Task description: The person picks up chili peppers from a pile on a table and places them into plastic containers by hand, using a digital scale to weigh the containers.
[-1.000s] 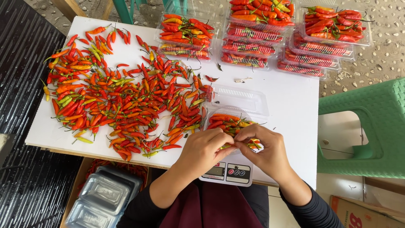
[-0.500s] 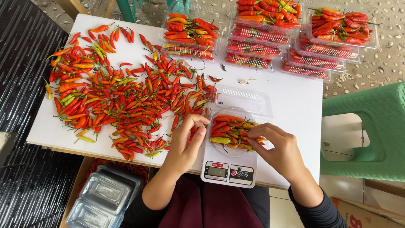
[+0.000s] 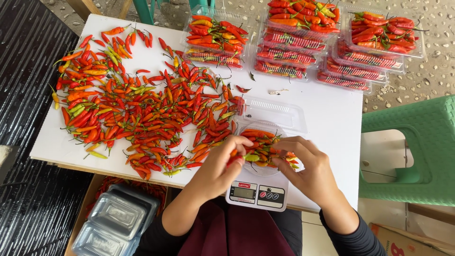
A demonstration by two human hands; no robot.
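A clear plastic tray (image 3: 261,142) of red, orange and green chillies is sitting on a small white digital scale (image 3: 257,193) at the near edge of the white counter (image 3: 327,128). The left hand (image 3: 219,167) is pinching a red chilli (image 3: 233,159) at the tray's left rim. The right hand (image 3: 308,168) is resting at the tray's right side, fingers curled narrow on the chillies there. A loose chilli pile (image 3: 142,109) is lying to the left; filled trays (image 3: 303,33) are standing stacked along the far edge.

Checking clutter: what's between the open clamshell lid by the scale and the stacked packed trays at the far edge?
Head view: mostly bare white table, with one loose chili and small scraps between lid and packed trays.
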